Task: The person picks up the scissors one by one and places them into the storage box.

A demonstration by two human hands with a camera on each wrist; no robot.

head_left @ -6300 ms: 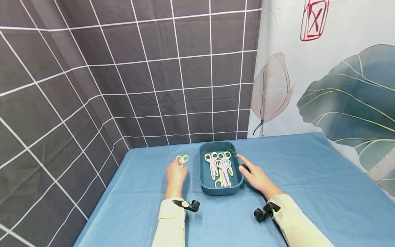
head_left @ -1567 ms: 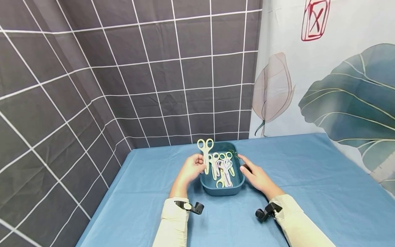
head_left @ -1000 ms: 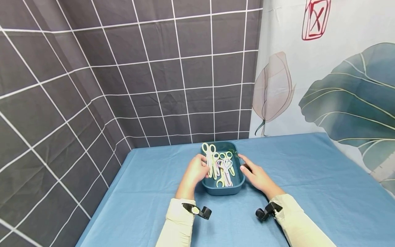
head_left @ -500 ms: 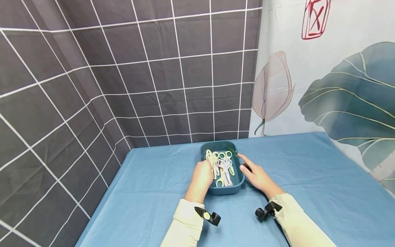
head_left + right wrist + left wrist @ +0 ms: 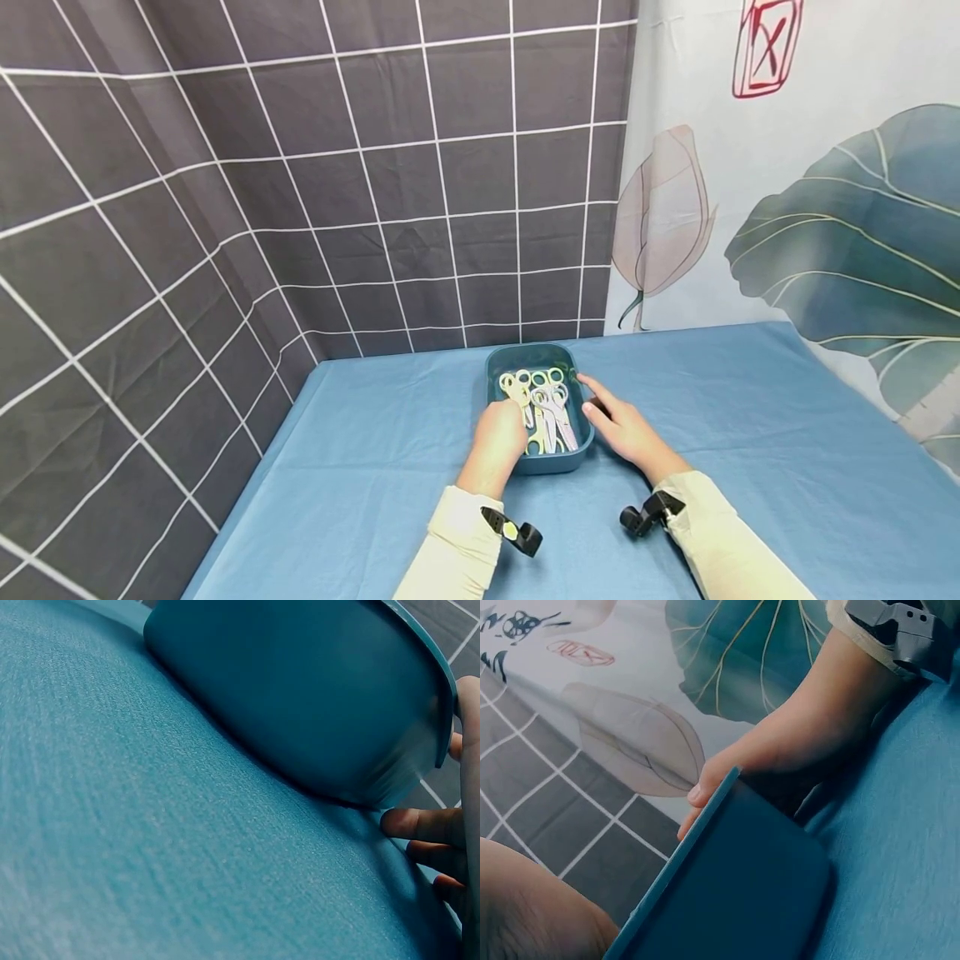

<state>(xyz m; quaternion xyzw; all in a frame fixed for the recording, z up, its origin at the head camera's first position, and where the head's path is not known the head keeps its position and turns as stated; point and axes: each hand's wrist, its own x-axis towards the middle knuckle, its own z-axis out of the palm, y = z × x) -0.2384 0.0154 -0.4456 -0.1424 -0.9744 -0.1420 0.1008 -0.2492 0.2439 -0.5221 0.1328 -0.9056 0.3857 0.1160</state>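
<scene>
Over the left side of a dark teal plastic bin [image 5: 543, 463], my left hand [image 5: 501, 432] reaches down inside, its fingertips hidden. Pale yellow scissors [image 5: 516, 385] show just beyond that hand's knuckles; I cannot tell whether it grips them. Several pastel scissors lie in the bin, among them a lilac-white pair [image 5: 547, 408] with blades pointing toward me. My right hand [image 5: 626, 429] rests at the bin's right side with straight fingers. In the right wrist view, its fingers [image 5: 424, 823] lie beside the bin's outer wall [image 5: 300, 690].
A blue cloth [image 5: 360, 450] covers the table under the bin. Behind it hangs a dark grid curtain [image 5: 375, 208], with a leaf-printed white sheet [image 5: 675, 100] to the right. Each sleeve carries a black wrist camera [image 5: 513, 532].
My left hand brought yellow scissors from the table into the bin, then lowered and shifted right. Scissors inside have moved, one pair swinging rightward. My right hand stayed at the bin's side.
</scene>
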